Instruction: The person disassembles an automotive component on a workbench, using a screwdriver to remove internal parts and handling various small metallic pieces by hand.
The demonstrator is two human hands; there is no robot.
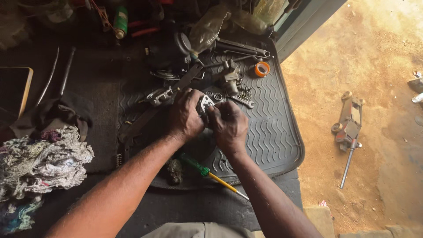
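Observation:
My left hand (185,115) and my right hand (229,125) meet over a small grey metal part (205,104), both gripping it above a black ribbed rubber mat (273,132). Most of the part is hidden by my fingers. A metal mechanism (161,94) with a black strap (187,77) lies just left of my left hand. Under my forearms rests a screwdriver (207,172) with a green and yellow handle. Small bolts and springs (244,93) lie beyond my right hand.
A roll of orange tape (262,68), wrenches (242,46) and a dark engine part (169,50) sit at the mat's far end. A rag heap (39,161) lies at the left. On the sandy ground at the right stands a floor jack (348,123).

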